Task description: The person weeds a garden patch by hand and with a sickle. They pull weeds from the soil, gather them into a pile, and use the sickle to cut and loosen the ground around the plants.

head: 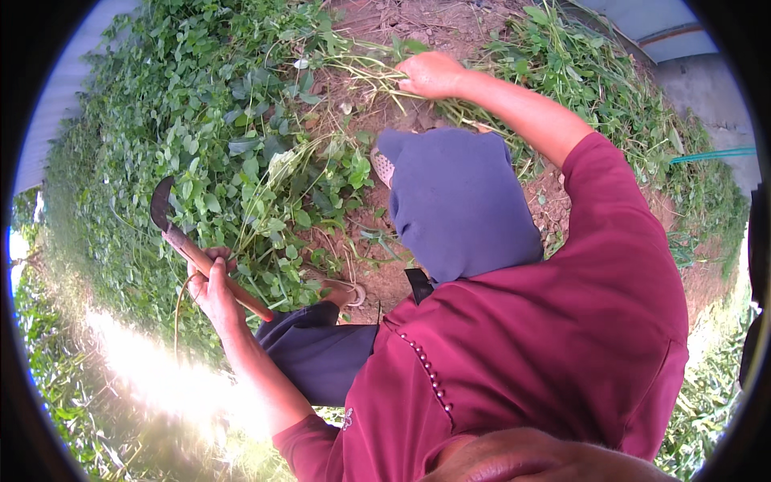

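Note:
My left hand [217, 286] grips the wooden handle of a sickle [194, 253] at the left. Its dark curved blade points up and away over low green plants, and the handle's red end lies near my dark trousers. A thin yellowish cord or stem hangs beside that hand. Beyond my raised knee, my right hand [430, 75] is closed around a bunch of long pale green plant stems [364, 67]. Their loose ends spread to the left over bare soil and leaves. The sickle and the bunch are well apart. Some fingers of both hands are hidden.
Dense leafy plants [211, 138] cover the ground at left. Reddish soil [385, 289] shows around my light-coloured shoes [359, 294]. Heaped green stems [572, 78] lie at upper right, near a grey wall [702, 90] and a taut green cord [714, 155]. Strong sunlight washes out the lower left.

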Available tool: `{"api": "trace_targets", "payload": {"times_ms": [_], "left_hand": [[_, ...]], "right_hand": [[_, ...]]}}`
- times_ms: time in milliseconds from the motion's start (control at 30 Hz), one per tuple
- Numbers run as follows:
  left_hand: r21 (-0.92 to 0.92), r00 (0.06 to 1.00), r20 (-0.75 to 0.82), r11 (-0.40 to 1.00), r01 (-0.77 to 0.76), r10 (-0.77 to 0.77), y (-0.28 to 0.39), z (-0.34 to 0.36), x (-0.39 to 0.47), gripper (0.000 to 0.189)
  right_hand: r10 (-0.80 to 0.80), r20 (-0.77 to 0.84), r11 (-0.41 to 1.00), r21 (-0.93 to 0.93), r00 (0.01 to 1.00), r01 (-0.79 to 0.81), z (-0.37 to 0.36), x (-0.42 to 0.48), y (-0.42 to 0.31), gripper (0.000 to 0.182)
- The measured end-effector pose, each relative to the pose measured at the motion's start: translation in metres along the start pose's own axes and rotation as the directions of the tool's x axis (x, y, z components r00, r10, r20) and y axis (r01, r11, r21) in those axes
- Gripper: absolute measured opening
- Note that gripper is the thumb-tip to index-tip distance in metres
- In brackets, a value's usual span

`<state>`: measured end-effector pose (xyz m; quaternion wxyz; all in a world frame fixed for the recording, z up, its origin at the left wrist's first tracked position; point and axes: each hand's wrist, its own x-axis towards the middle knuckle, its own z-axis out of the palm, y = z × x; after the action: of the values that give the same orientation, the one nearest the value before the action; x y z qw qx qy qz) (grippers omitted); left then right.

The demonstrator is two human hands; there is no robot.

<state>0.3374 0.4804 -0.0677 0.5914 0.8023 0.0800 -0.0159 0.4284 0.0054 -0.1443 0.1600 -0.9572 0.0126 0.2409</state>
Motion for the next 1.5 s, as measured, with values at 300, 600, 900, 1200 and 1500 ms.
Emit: {"api": "trace_targets", "payload": {"times_ms": [300, 600, 900, 1200, 1500], "left_hand": [[-0.049, 0.980, -0.193, 0.998, -0.049, 0.039, -0.008, -0.026, -0.008, 0.017], [-0.111, 0.987, -0.121, 0.986, -0.122, 0.109, 0.013, -0.009, -0.008, 0.024], [-0.075, 0.973, -0.187, 0.986, -0.152, 0.135, 0.016, -0.011, -0.011, 0.020], [-0.076, 0.974, -0.216, 0.993, -0.091, 0.073, 0.000, -0.024, -0.013, 0.022], [-0.113, 0.979, -0.199, 0.991, -0.070, 0.046, -0.004, -0.028, -0.004, 0.022]], "right_hand": [[0.083, -0.861, 0.983, -0.012, 0.502, -0.184, -0.198, -0.064, 0.126, 0.038], [0.330, -0.747, 0.584, -0.319, 0.577, -0.747, -0.167, -0.061, 0.207, 0.045], [-0.398, -0.118, 0.880, -0.328, 0.910, 0.342, 0.113, 0.037, 0.021, 0.062], [-0.706, -0.291, 0.708, -0.264, 0.645, 0.655, 0.191, 0.149, -0.114, 0.076], [-0.517, -0.178, 0.814, 0.202, 0.837, 0.545, 0.203, 0.178, -0.129, 0.046]]}}
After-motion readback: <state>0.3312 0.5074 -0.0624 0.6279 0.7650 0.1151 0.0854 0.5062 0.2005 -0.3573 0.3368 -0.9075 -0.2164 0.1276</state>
